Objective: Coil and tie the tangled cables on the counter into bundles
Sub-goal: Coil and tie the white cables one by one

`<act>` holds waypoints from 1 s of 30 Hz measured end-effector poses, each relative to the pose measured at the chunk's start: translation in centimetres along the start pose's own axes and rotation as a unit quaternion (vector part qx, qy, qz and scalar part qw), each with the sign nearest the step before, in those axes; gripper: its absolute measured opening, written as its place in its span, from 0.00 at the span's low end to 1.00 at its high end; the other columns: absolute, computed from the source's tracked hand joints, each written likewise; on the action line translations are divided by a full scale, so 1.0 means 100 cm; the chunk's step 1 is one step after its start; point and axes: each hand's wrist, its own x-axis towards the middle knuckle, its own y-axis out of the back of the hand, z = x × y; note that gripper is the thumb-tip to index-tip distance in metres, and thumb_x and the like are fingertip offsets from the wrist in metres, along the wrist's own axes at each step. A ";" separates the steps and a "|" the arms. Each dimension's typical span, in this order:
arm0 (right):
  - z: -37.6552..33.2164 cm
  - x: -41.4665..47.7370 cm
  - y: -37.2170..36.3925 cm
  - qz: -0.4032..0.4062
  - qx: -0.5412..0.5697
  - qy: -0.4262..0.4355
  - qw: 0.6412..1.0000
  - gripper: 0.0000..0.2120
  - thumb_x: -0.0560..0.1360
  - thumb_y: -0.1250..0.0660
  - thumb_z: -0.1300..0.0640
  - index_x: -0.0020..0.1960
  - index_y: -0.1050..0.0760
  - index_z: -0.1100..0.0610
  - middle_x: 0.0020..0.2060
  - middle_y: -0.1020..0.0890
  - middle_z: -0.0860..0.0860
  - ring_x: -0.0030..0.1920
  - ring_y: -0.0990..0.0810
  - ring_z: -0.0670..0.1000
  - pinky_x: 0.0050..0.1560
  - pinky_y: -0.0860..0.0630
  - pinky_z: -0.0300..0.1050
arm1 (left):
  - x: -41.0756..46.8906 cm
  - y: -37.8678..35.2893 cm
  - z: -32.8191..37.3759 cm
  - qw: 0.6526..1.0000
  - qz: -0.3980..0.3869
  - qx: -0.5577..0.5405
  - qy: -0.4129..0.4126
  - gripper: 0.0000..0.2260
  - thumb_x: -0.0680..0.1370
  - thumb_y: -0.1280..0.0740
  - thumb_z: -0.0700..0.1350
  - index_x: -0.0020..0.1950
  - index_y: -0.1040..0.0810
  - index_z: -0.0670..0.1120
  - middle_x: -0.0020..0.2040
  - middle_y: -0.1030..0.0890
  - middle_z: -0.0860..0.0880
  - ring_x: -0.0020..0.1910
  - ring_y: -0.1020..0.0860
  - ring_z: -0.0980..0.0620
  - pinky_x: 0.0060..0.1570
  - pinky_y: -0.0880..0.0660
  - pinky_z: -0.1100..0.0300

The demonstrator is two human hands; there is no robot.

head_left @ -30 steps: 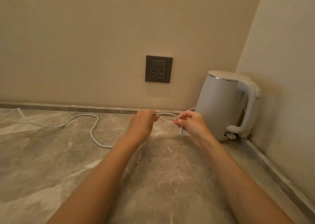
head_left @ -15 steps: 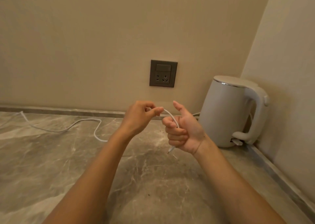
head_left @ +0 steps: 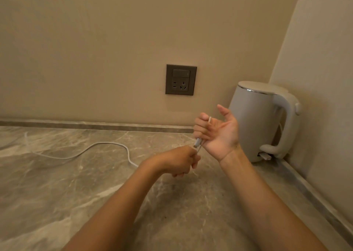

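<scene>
Left hand (head_left: 179, 161) below upturned right hand (head_left: 217, 134)

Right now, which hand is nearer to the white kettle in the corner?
Right. The right hand is raised just left of the kettle, gripping the white cable; the left hand is lower and farther left, holding the same cable.

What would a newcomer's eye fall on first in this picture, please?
Probably the two hands in the middle: the right hand is raised, fingers curled round a white cable, and the left hand grips it just below. The rest of the cable snakes left across the marble counter, and a pale kettle stands in the right corner, near a dark wall socket.
</scene>
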 end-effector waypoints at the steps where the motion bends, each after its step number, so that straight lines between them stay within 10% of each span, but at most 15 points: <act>1: 0.000 0.001 0.003 0.011 0.009 0.013 1.000 0.20 0.70 0.44 0.46 0.32 0.29 0.61 0.23 0.40 0.48 0.23 0.44 0.45 0.23 0.44 0.37 | -0.002 0.001 0.003 1.000 -0.009 0.011 -0.002 0.13 0.82 0.46 0.41 0.38 0.32 0.46 0.32 0.31 0.49 0.27 0.33 0.53 0.25 0.35 0.63; 8: 0.005 0.001 0.006 0.062 -0.139 0.022 0.988 0.23 0.75 0.48 0.42 0.41 0.30 0.62 0.26 0.33 0.52 0.27 0.36 0.48 0.32 0.39 0.42 | -0.019 0.027 0.011 0.996 0.017 0.080 -0.035 0.12 0.80 0.41 0.48 0.40 0.24 0.46 0.31 0.29 0.51 0.29 0.32 0.56 0.30 0.34 0.65; 21: 0.017 0.007 0.005 0.066 -0.530 -0.098 0.840 0.40 0.73 0.63 0.28 0.39 0.27 0.59 0.30 0.28 0.52 0.31 0.33 0.48 0.38 0.36 0.43 | -0.034 0.057 0.007 0.968 0.226 0.027 -0.103 0.11 0.78 0.37 0.47 0.38 0.21 0.46 0.28 0.28 0.52 0.26 0.32 0.57 0.30 0.34 0.63; 30: 0.013 0.000 -0.007 -0.084 -0.335 -0.202 0.916 0.37 0.71 0.64 0.26 0.22 0.40 0.55 0.16 0.39 0.48 0.20 0.45 0.46 0.25 0.44 0.40 | -0.022 0.051 -0.002 0.927 0.356 -0.013 -0.119 0.10 0.76 0.36 0.50 0.37 0.24 0.47 0.29 0.29 0.54 0.29 0.33 0.59 0.31 0.37 0.63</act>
